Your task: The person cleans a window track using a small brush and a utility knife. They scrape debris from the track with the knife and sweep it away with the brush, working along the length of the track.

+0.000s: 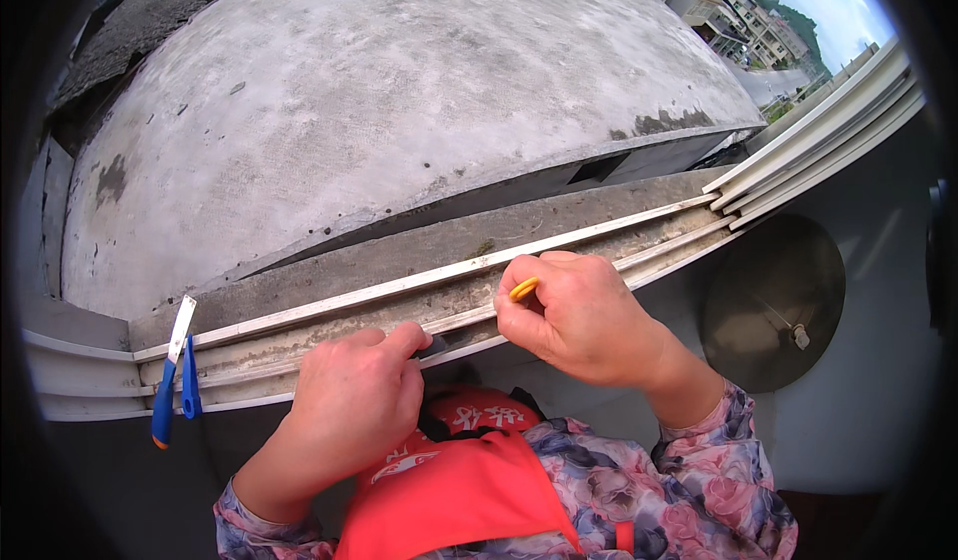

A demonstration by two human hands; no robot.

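My right hand (589, 320) is closed in a fist around a yellow handle (524, 288), whose rounded end sticks out between thumb and fingers. The rest of that tool is hidden. It is held over the window track (639, 246), a dirty white sliding frame with grime in its grooves. To the left, my left hand (359, 385) rests at the track's inner rail with curled fingers. A small dark piece (435, 346) shows at its fingertips, too covered to name.
A scraper (167, 390) with a blue handle and flat metal blade lies across the track at the left, beside a smaller blue tool (191, 380). Stacked white window frames (818, 141) stand at the right. Outside spreads a grey concrete roof (399, 91). A dark round object (773, 310) is below right.
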